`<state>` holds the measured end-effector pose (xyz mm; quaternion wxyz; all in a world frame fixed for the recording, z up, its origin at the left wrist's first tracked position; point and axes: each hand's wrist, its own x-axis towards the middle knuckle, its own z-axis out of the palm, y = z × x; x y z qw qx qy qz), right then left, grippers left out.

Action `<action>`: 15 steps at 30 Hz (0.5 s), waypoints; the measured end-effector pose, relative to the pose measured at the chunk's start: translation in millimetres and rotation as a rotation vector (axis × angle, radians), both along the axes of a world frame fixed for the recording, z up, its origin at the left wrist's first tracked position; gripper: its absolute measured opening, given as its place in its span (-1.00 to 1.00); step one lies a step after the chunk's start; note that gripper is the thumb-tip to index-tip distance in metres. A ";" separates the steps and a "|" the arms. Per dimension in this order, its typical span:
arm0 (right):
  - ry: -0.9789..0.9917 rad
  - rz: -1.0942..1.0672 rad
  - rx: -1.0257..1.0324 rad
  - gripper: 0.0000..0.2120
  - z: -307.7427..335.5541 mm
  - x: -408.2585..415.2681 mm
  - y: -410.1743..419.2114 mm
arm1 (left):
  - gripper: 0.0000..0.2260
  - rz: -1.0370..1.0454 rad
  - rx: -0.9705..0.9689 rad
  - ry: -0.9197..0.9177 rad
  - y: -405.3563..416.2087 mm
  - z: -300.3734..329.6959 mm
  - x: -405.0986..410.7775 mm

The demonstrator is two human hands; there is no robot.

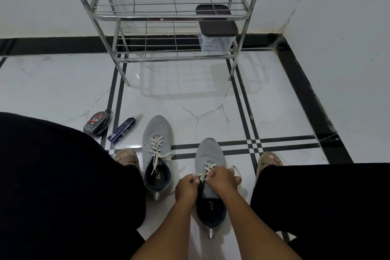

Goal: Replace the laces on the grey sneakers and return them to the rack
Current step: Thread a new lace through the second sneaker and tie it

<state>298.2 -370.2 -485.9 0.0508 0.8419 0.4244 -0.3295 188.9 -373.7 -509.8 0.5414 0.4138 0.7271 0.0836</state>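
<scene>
Two grey sneakers stand on the tiled floor between my legs, toes pointing away. The left sneaker (156,133) has cream laces threaded and hanging loose over its opening. Over the tongue of the right sneaker (207,152) both my hands work. My left hand (186,188) pinches a cream lace (207,167) end at the sneaker's left side. My right hand (221,178) pinches the other end just above the top eyelets. The metal shoe rack (168,17) stands against the wall ahead.
A clear box with a dark lid (216,27) sits on the rack's lower shelf at the right. A round shoe-polish tin (97,121) and a dark blue tube (122,129) lie on the floor at the left. My sandalled feet (126,157) flank the sneakers.
</scene>
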 end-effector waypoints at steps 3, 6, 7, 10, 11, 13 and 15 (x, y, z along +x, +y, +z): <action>-0.013 0.001 0.009 -0.83 2.5 -2.8 -0.2 | -0.87 0.024 0.017 0.015 -3.7 3.7 0.4; 0.008 0.034 0.005 -0.84 -1.6 -3.0 0.0 | -0.93 0.073 0.027 -0.018 -7.4 4.2 0.4; 0.017 0.031 0.003 -0.84 -2.8 -3.3 -0.2 | -0.94 0.081 0.029 -0.030 -8.1 5.5 0.7; 0.056 0.008 0.029 -0.80 -6.2 -2.4 -1.3 | -0.81 0.097 0.025 -0.008 -6.3 4.4 1.0; 0.057 0.025 0.040 -0.82 -7.1 -1.7 -2.3 | -0.79 0.084 0.025 0.005 -4.9 4.6 0.9; 0.000 0.134 0.083 -0.84 -6.9 0.9 -5.6 | -0.86 0.028 0.024 0.009 -2.6 1.6 2.2; -0.101 0.271 0.141 -0.77 -4.8 2.1 -9.8 | -0.87 -0.034 0.028 0.041 0.7 -1.5 3.5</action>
